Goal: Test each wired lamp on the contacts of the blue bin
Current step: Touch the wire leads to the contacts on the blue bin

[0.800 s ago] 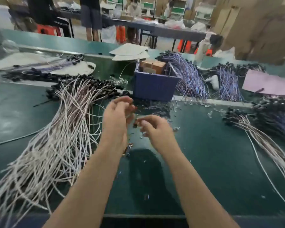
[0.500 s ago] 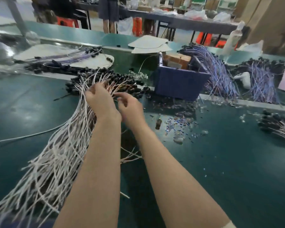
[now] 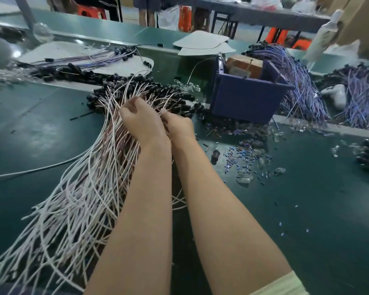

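1. Fishing among wired lamps [image 3: 87, 184] left of the blue bin [image 3: 245, 103] — left grip [image 3: 141, 122], right grip [image 3: 180, 127] curled in; clamped or not, cannot tell.
2. Next, likely: freeing one, carrying it to the bin.

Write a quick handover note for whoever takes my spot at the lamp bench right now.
Left hand and right hand: both dug into the white-wired lamps left of the blue bin, fingers curled; grip hidden.
No lamp is held to the bin now.
Done: cannot tell; purple-wired bundles lie right of the bin.
To do: pull one lamp, touch it to the bin's contacts, repeat through the pile.
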`<action>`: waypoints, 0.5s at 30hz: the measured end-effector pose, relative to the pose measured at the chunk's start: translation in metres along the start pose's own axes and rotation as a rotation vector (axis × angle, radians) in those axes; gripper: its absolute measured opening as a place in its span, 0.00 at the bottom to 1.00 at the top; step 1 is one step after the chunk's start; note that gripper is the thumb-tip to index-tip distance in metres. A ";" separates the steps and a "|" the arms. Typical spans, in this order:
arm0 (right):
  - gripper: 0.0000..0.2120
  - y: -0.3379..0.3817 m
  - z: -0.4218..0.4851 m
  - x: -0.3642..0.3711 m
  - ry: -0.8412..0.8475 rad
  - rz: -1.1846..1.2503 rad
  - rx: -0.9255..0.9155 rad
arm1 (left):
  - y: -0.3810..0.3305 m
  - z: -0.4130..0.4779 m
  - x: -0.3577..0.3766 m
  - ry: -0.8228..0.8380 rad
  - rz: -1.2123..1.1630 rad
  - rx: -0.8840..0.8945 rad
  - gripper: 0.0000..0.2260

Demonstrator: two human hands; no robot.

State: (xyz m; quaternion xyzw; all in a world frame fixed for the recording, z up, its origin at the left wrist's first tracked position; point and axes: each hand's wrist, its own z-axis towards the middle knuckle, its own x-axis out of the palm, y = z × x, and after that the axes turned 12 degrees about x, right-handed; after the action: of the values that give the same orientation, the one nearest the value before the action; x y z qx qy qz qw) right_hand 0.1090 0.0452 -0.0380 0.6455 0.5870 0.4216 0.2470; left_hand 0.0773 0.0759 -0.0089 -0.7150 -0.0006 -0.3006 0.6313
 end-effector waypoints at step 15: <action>0.07 0.017 -0.002 -0.032 0.087 0.064 -0.096 | 0.012 -0.016 0.007 0.118 0.145 0.127 0.05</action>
State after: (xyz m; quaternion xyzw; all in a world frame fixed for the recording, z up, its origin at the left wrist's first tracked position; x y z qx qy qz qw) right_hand 0.1183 0.0106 -0.0315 0.6325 0.5552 0.4847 0.2382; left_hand 0.0811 0.0566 -0.0164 -0.6526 0.0694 -0.2951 0.6944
